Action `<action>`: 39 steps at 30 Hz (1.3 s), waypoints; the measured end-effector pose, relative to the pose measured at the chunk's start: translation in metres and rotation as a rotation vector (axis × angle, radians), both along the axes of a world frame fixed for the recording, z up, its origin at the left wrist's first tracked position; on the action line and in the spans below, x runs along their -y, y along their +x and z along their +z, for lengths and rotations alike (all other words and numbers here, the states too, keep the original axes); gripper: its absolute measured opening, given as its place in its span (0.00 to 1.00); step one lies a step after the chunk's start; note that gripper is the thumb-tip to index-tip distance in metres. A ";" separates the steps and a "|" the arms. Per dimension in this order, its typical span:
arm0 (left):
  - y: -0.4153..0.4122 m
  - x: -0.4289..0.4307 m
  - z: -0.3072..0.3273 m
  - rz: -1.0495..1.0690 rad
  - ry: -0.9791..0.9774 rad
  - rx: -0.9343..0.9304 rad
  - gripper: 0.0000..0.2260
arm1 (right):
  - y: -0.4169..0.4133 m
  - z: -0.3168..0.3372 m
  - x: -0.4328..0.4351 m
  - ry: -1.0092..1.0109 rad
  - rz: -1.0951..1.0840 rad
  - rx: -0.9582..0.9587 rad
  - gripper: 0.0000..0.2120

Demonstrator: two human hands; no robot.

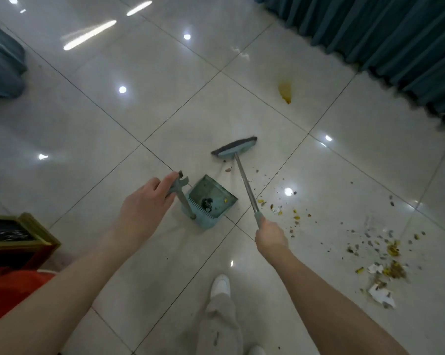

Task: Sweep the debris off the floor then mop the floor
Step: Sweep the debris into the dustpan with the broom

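Note:
My left hand (146, 201) grips the top of the upright handle of a teal dustpan (211, 201), which stands on the white tiled floor (114, 129) with a little dark debris inside. My right hand (270, 235) holds the grey grip of a broom (244, 179). Its teal head with dark bristles (234, 147) rests on the floor just beyond the dustpan. Scattered debris (380, 254), brown, yellow and white bits, lies to the right of the broom. A thinner trail of crumbs (280, 208) runs beside the broom's shaft.
A yellow-brown stain (285, 92) marks the floor farther off, near a teal curtain (395, 47) along the right. A gold-rimmed bin with a black liner (16, 234) stands at the left, above a red surface. More teal fabric (1, 65) hangs far left. My white shoe (220, 284) is below.

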State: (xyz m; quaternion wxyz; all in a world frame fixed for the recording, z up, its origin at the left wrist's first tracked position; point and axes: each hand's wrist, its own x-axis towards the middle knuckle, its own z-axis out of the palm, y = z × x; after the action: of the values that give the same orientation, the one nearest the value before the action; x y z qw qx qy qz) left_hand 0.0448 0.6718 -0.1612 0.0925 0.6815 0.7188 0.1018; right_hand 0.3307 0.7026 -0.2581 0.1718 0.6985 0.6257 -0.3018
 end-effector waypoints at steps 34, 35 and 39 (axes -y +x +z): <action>0.025 0.019 0.029 -0.148 -0.044 0.015 0.16 | 0.095 0.039 0.048 -0.124 -0.201 0.027 0.24; 0.027 0.018 0.030 -0.171 -0.044 0.002 0.17 | 0.106 0.040 0.064 -0.140 -0.214 0.050 0.23; 0.037 0.015 0.038 -0.217 -0.060 -0.012 0.17 | 0.146 0.050 0.135 -0.184 -0.249 0.094 0.25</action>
State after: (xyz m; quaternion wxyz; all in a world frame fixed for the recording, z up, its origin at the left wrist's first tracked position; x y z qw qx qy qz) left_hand 0.0816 0.6571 -0.1236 0.1191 0.7529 0.6440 0.0655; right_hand 0.4763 0.5680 -0.2079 0.2253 0.7653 0.4953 -0.3439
